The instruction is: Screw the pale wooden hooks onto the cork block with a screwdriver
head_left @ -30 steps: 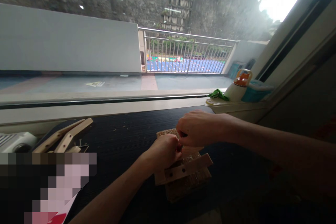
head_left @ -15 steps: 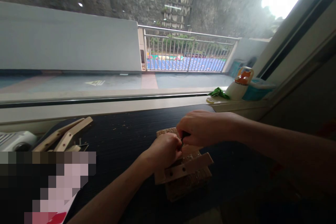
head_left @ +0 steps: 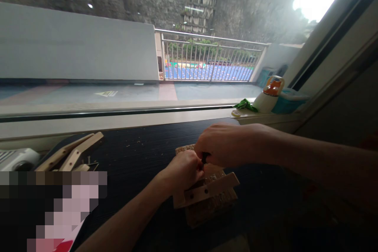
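Note:
Over a wrapped brown block (head_left: 211,208), my left hand (head_left: 186,167) is closed, its fingertips pressed together on something I cannot make out. My right hand (head_left: 221,145) sits just above and right of it, fingers curled round a small dark-handled tool (head_left: 204,158). Most of that tool is hidden inside the fist, so its kind does not show. A flat wooden strip (head_left: 212,187) with two dark holes lies across the front of the block. Under the hands, more light wood shows partly.
Several drilled wooden strips (head_left: 75,153) lie at the left of the black table (head_left: 132,173), near some screws (head_left: 89,160). A white bottle with an orange top (head_left: 265,98), a green cloth (head_left: 245,105) and a teal container (head_left: 288,101) stand on the windowsill. A pixelated patch covers the lower left.
My right hand has turned and shifted slightly left, with more of the dark tool showing than a second ago. My left hand and the wood stay in place.

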`<state>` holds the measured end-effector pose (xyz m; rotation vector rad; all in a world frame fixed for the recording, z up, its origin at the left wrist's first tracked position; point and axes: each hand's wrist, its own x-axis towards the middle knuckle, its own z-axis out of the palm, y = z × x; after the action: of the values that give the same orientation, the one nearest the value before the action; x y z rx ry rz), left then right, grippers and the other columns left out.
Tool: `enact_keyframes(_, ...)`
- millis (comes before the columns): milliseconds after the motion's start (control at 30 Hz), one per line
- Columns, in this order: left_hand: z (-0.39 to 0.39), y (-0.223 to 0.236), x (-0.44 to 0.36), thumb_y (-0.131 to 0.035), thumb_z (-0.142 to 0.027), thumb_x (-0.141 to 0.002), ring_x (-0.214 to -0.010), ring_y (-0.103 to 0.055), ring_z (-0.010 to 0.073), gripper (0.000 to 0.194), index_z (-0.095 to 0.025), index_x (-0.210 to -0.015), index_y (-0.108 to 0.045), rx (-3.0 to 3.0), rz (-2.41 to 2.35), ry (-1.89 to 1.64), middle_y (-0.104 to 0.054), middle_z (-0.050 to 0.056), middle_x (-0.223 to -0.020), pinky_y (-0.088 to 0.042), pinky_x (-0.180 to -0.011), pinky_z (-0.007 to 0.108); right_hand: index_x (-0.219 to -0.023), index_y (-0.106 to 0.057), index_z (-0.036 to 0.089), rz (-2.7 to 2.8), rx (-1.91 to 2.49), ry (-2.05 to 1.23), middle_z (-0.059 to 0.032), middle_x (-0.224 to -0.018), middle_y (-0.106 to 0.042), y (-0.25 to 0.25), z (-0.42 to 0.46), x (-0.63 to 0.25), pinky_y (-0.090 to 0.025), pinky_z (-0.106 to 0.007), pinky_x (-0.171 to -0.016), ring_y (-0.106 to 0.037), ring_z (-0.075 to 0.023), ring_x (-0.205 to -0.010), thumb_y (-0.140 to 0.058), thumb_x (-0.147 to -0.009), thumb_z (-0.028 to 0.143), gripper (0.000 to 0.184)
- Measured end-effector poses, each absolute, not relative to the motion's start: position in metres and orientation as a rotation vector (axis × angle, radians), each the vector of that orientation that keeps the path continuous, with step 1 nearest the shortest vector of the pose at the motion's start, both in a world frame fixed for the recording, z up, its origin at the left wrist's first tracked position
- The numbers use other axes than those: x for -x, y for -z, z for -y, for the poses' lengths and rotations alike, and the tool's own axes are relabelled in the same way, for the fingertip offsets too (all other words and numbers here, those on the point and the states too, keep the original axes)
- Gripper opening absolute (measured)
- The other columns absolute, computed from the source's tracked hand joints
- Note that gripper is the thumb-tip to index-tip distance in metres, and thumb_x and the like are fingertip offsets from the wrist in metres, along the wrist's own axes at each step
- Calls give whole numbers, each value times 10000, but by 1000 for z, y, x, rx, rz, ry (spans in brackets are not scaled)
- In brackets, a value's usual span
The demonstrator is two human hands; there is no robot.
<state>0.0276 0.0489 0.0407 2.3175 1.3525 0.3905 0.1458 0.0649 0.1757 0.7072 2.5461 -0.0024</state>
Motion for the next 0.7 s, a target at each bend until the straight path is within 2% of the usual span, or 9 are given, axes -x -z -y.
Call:
enact_keyframes(100,-48,-42,-28,-561,-196,-743,-602,-530,144,118,-139,-742,-664,-2304,-1346,-389,-631,26,-667,-373,-564,232,-816,-713,141,-2562,-726,0,-73,-784,-699,-170,-65,-143,-322,-258,-553,-603,-153,-722,-546,-784,152,170)
enact_keyframes(233,-48,-44,-28,-573,-211,-738,-574,-492,134,137,-141,-646,-648,-2304,-1324,-366,-579,8,-584,-346,-523,216,-784,-701,147,-2564,-833,-19,-82,-756,-697,-166,-64,-146,-313,-267,-534,-620,-176,-718,-506,-814,222,211)
enact_keyframes(333,-48,-46,-27,-567,-196,-738,-595,-495,131,149,-150,-623,-651,-2306,-1311,-364,-594,7,-607,-358,-545,212,-766,-695,171,-2561,-905,-53,-77,-727,-692,-169,-62,-152,-291,-280,-511,-628,-200,-699,-489,-816,274,235)
enact_keyframes(400,-48,-47,-27,-571,-192,-732,-607,-502,129,152,-155,-610,-655,-2307,-1304,-360,-610,7,-628,-367,-566,211,-809,-698,192,-2561,-898,-70,-63,-720,-691,-172,-61,-155,-281,-283,-504,-632,-212,-694,-539,-778,289,188)
enact_keyframes(467,-48,-48,-27,-572,-200,-728,-582,-489,125,164,-156,-592,-654,-2306,-1316,-348,-594,3,-593,-354,-546,214,-848,-699,211,-2562,-838,-86,-41,-717,-690,-173,-59,-157,-274,-279,-496,-627,-205,-681,-589,-738,246,159)
enact_keyframes(533,-49,-48,-27,-572,-211,-726,-557,-470,125,153,-154,-612,-657,-2306,-1343,-341,-581,1,-570,-332,-522,222,-790,-698,210,-2560,-759,-101,-21,-682,-680,-172,-57,-156,-263,-274,-473,-602,-174,-612,-607,-714,176,123)
enact_keyframes(633,-50,-47,-27,-569,-211,-730,-602,-483,141,127,-151,-674,-665,-2322,-1360,-351,-619,21,-650,-340,-556,240,-684,-676,182,-2555,-711,-76,-14,-636,-668,-165,-56,-154,-261,-265,-455,-548,-132,-524,-616,-676,95,105)
enact_keyframes(700,-50,-45,-27,-564,-201,-735,-625,-488,146,130,-152,-669,-663,-2336,-1342,-354,-626,27,-676,-350,-585,246,-719,-682,169,-2549,-738,-54,-21,-667,-682,-162,-56,-152,-272,-261,-468,-569,-135,-561,-611,-667,61,139)
